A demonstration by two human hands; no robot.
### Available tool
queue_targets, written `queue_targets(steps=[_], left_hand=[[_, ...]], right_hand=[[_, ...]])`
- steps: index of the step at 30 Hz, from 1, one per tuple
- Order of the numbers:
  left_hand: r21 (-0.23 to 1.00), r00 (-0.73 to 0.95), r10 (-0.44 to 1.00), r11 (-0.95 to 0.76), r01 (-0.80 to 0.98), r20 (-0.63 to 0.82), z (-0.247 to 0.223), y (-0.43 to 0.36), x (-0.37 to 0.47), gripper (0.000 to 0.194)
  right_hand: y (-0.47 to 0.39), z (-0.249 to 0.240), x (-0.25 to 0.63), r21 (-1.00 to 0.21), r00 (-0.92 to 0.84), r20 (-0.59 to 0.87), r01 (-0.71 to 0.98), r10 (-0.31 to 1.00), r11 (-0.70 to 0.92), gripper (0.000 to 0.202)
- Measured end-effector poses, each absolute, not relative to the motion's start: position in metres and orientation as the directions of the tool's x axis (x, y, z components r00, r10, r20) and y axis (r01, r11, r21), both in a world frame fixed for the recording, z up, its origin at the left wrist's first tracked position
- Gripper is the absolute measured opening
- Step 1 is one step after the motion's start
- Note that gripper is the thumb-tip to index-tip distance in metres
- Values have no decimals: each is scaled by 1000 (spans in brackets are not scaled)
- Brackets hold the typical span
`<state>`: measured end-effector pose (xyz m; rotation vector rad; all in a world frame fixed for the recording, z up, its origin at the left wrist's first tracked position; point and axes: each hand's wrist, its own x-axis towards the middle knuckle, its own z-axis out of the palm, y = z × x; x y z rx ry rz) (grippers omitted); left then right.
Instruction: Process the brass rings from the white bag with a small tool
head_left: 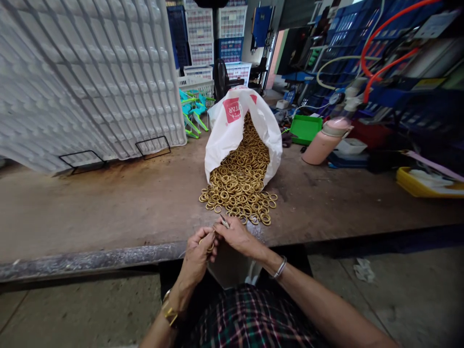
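My left hand (pixel 200 249) is closed on a brass ring (pixel 210 247), just past the table's front edge. Touching it, my right hand (pixel 234 235) is closed round a small tool (pixel 225 222) whose dark pointed tip sticks up between the fingers. Directly beyond both hands, a heap of brass rings (pixel 242 186) spills from the mouth of a white plastic bag (pixel 223 140) with red print, lying on its side on the brown table (pixel 152 208).
White ribbed trays (pixel 108 72) stand upright in black wire holders at left. Turquoise clips (pixel 195 111) lie behind the bag. To the right are a green tray (pixel 306 129), a pink bottle (pixel 324 142) and a yellow tray (pixel 424 186). Crates (pixel 199 29) are stacked at the back.
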<state>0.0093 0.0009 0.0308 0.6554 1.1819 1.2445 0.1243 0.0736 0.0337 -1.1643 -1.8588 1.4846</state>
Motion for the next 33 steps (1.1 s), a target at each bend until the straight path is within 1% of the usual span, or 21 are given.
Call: queue_targets(steps=[4, 7, 11, 13, 15, 17, 19, 21, 24, 29, 33], left_hand=[[830, -37, 945, 267, -489, -325, 32, -1, 8, 19], [774, -3, 942, 274, -571, -335, 34, -2, 7, 18], [719, 18, 940, 271, -640, -339, 33, -3, 6, 19], [719, 2, 941, 260, -644, -338, 32, -2, 6, 20], [739, -29, 943, 240, -630, -332, 30, -2, 6, 21], [761, -60, 944, 222, -609, -323, 29, -2, 6, 21], [780, -79, 947, 209, -590, -313, 28, -2, 6, 21], [795, -89, 948, 201, -572, -304, 27, -3, 7, 20], [815, -96, 951, 198, -544, -295, 27, -3, 7, 20], [845, -105, 957, 186, -501, -272, 26, -4, 9, 20], [845, -87, 960, 189, -501, -267, 27, -7, 8, 20]], right_hand=[[74, 31, 126, -963, -537, -157, 269, 829, -8, 26], [74, 31, 125, -969, -536, -145, 247, 832, -9, 27], [74, 32, 124, -965, -529, -81, 254, 845, 66, 26], [74, 31, 125, -943, -497, -37, 304, 867, 135, 22], [73, 31, 127, -875, -484, 27, 412, 875, 255, 18], [72, 30, 129, -747, -528, 70, 535, 846, 396, 18], [70, 29, 131, -614, -585, 58, 618, 809, 491, 19], [68, 28, 132, -525, -612, 21, 666, 790, 530, 19], [67, 29, 131, -460, -640, -16, 687, 768, 563, 18], [65, 32, 129, -416, -665, -56, 694, 745, 588, 19], [67, 33, 130, -359, -631, -122, 748, 766, 558, 22]])
